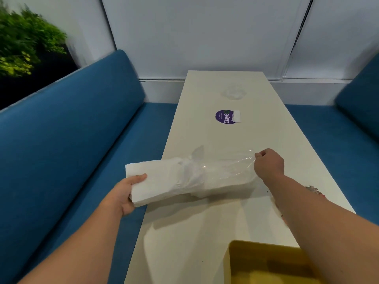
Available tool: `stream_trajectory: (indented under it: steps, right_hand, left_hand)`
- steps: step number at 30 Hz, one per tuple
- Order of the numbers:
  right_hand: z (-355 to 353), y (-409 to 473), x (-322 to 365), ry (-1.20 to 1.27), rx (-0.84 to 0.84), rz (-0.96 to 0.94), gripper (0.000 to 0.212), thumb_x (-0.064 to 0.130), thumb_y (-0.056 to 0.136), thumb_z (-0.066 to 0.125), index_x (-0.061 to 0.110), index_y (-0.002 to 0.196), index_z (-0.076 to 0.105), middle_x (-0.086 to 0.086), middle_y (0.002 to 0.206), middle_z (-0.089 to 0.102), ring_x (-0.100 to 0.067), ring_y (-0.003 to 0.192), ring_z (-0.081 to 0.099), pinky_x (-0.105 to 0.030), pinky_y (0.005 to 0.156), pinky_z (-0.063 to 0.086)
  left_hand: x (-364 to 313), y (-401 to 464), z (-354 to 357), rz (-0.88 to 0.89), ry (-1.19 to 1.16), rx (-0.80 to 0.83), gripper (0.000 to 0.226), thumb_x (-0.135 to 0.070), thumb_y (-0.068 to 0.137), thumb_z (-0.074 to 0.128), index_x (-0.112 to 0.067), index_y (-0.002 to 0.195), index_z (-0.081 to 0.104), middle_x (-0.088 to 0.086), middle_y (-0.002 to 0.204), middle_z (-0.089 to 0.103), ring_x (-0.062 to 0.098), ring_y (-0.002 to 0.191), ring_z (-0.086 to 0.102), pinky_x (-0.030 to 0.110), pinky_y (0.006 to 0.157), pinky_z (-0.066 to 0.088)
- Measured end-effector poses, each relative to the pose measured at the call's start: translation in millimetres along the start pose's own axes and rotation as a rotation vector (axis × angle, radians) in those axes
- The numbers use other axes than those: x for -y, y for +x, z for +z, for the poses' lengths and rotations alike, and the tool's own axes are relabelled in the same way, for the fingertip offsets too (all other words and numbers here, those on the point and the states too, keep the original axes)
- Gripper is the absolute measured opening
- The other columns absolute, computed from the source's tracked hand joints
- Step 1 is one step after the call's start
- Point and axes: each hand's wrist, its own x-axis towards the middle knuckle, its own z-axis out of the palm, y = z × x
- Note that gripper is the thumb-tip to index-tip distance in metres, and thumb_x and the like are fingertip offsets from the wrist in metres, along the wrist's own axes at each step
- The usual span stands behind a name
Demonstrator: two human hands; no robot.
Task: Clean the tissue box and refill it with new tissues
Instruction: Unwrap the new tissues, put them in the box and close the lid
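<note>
Over a white desk [205, 232], the left hand [125, 193] grips one end of a stack of white tissues [162, 181]. The right hand [268, 165] pinches the clear plastic wrapper [229, 167] half covering the stack's other end. A yellow tissue box [266, 263] sits open at the desk's near edge.

The stack of tissues [164, 181] is plain white, half sleeved in a clear, glossy plastic wrapper [231, 167]. The counter [205, 222] is cream, bearing a round purple sticker [225, 117] with white lettering. The open box [266, 263] is mustard yellow. The sofa [71, 140] is solid blue; the blurred plant [26, 44] looks green.
</note>
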Motion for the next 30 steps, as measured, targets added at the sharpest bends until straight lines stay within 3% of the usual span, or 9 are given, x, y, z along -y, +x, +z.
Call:
stream_trajectory:
  steps: [5, 9, 12, 15, 19, 23, 25, 27, 30]
  right_hand:
    - [0.6, -3.7, 6.5, -0.068, -0.036, 0.021, 0.020, 0.020, 0.098, 0.044, 0.008, 0.107, 0.057, -0.011, 0.099, 0.055, -0.034, 0.096, 0.057, -0.043, 0.086, 0.051]
    - [-1.0, -9.5, 15.9, -0.159, -0.103, 0.040, 0.026, 0.023, 0.097, 0.043, 0.012, 0.117, 0.055, -0.012, 0.116, 0.058, -0.034, 0.109, 0.053, -0.045, 0.096, 0.038]
    - [-1.8, -17.9, 29.1, -0.124, -0.188, -0.054, 0.034, 0.030, 0.095, 0.047, 0.013, 0.124, 0.054, -0.014, 0.125, 0.054, -0.035, 0.117, 0.048, -0.048, 0.100, 0.032]
    - [-2.0, -33.8, 43.4, 0.054, -0.191, -0.209, 0.031, 0.030, 0.095, 0.051, 0.011, 0.119, 0.057, -0.010, 0.120, 0.055, -0.032, 0.113, 0.050, -0.046, 0.100, 0.033]
    - [-7.3, -63.3, 53.8, 0.377, 0.006, -0.298, 0.023, 0.034, 0.096, 0.053, 0.014, 0.105, 0.059, -0.003, 0.108, 0.059, -0.020, 0.098, 0.054, -0.034, 0.088, 0.042]
    - [-24.5, -84.3, 52.7, 0.825, 0.340, -0.003, 0.025, 0.039, 0.098, 0.051, 0.016, 0.090, 0.057, -0.004, 0.098, 0.059, -0.021, 0.088, 0.057, -0.033, 0.081, 0.045]
    - [-38.6, -94.1, 46.5, 0.999, 0.527, 0.180, 0.035, 0.045, 0.098, 0.048, 0.012, 0.096, 0.057, -0.006, 0.102, 0.058, -0.024, 0.095, 0.058, -0.035, 0.086, 0.045]
    - [-50.8, -105.2, 37.5, 1.111, 0.720, 0.310, 0.053, 0.053, 0.095, 0.043, 0.005, 0.115, 0.055, -0.016, 0.121, 0.058, -0.033, 0.110, 0.057, -0.045, 0.096, 0.044]
    - [-87.2, -118.7, 16.5, 1.349, 0.914, 0.348, 0.070, 0.055, 0.093, 0.035, 0.001, 0.136, 0.046, -0.028, 0.135, 0.051, -0.045, 0.123, 0.051, -0.057, 0.103, 0.040]
  left_hand:
    - [-9.5, -20.1, -28.3, 0.033, -0.018, -0.075, 0.016, -0.017, 0.090, 0.061, -0.011, 0.106, 0.063, 0.006, 0.084, 0.075, 0.028, 0.085, 0.067, 0.041, 0.070, 0.054]
    - [-22.6, -40.8, -48.0, 0.094, -0.032, -0.150, 0.019, -0.017, 0.089, 0.062, -0.011, 0.107, 0.063, 0.008, 0.094, 0.074, 0.029, 0.089, 0.066, 0.043, 0.077, 0.053]
    - [-39.9, -56.5, -51.1, 0.169, -0.066, -0.203, 0.028, -0.017, 0.086, 0.067, -0.011, 0.113, 0.063, 0.009, 0.105, 0.072, 0.030, 0.095, 0.068, 0.046, 0.082, 0.054]
    - [-62.0, -72.2, -37.1, 0.247, -0.090, -0.204, 0.039, -0.018, 0.080, 0.073, -0.012, 0.117, 0.062, 0.008, 0.109, 0.072, 0.031, 0.099, 0.068, 0.050, 0.086, 0.054]
    - [-90.4, -108.6, 18.0, 0.341, -0.102, -0.107, 0.040, -0.018, 0.079, 0.073, -0.013, 0.118, 0.063, 0.007, 0.109, 0.072, 0.030, 0.098, 0.070, 0.049, 0.086, 0.055]
    - [-100.9, -158.5, 98.6, 0.381, -0.089, 0.042, 0.025, -0.019, 0.086, 0.066, -0.014, 0.110, 0.064, 0.006, 0.102, 0.074, 0.028, 0.093, 0.070, 0.044, 0.081, 0.056]
    - [-98.0, -181.9, 135.7, 0.361, -0.084, 0.122, 0.021, -0.019, 0.087, 0.063, -0.013, 0.107, 0.065, 0.007, 0.100, 0.074, 0.029, 0.090, 0.070, 0.045, 0.082, 0.056]
    - [-90.7, -198.6, 162.3, 0.324, -0.083, 0.195, 0.018, -0.019, 0.088, 0.061, -0.012, 0.105, 0.065, 0.010, 0.099, 0.073, 0.032, 0.090, 0.068, 0.048, 0.088, 0.053]
    - [-67.0, -212.2, 186.1, 0.233, -0.065, 0.246, 0.018, -0.020, 0.087, 0.062, -0.012, 0.103, 0.065, 0.013, 0.098, 0.072, 0.034, 0.089, 0.066, 0.047, 0.086, 0.053]
